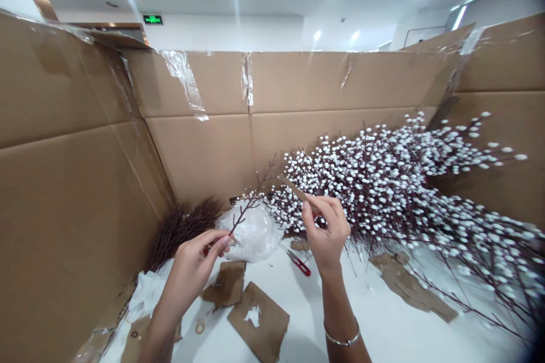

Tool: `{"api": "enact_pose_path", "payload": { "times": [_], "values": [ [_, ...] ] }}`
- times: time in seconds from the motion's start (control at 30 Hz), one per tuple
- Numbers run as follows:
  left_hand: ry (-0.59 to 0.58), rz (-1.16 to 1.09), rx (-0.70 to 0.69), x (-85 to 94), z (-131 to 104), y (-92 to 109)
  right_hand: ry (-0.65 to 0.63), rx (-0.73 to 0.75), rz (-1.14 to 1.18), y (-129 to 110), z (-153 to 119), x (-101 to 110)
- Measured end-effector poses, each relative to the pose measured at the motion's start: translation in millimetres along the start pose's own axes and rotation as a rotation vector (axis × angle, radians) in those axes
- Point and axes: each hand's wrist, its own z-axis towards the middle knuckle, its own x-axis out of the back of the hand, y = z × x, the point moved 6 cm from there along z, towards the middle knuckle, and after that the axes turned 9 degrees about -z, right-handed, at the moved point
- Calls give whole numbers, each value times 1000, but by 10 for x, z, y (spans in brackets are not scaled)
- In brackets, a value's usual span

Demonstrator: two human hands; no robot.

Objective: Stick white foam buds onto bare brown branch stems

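Between its thumb and fingers my left hand (pixel 198 258) pinches the lower end of a bare brown twig (pixel 249 204), which slants up and to the right. My right hand (pixel 327 227) is closed on a narrow strip of brown cardboard (pixel 294 188) that points up and to the left. A clear plastic bag (pixel 255 232) with white contents lies behind the hands. Below and left of my right hand rest red-handled thread snips (pixel 299 262) on the white table. Branches with white buds (pixel 366 181) spread out behind and to the right of my right hand.
Tall cardboard walls (pixel 196 85) stand at the left, back and right. A bundle of bare brown twigs (pixel 185 229) leans in the left corner. Cardboard pieces (pixel 272 317) lie in front, with a torn cardboard strip (pixel 413 289) at right and a rubber band (pixel 200 326) at left.
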Motion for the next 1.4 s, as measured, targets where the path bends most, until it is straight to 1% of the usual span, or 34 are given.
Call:
{"api": "enact_pose_path", "payload": {
  "times": [0.1,0.23,0.3,0.47,0.73,1.1,1.3,1.4],
  "values": [
    [-6,-5,8,-9,7,-19,1,-44,8,17,1,-3],
    [4,-9,22,-11,9,-45,-77,-161,72,70,-14,-53],
    [4,-10,21,-14,9,-47,-111,-192,110,81,-23,-76],
    [11,-10,9,-10,6,-19,-152,-225,164,99,-39,-110],
    [6,-15,5,-19,14,-16,-190,-237,192,122,-55,-134],
    [5,-16,0,-10,0,-6,-229,-333,240,201,-83,-204],
    [1,-14,12,-18,6,-24,-301,-376,265,247,-108,-252],
    [-1,-15,11,-18,9,-36,-307,-397,265,276,-112,-266]
  ]
}}
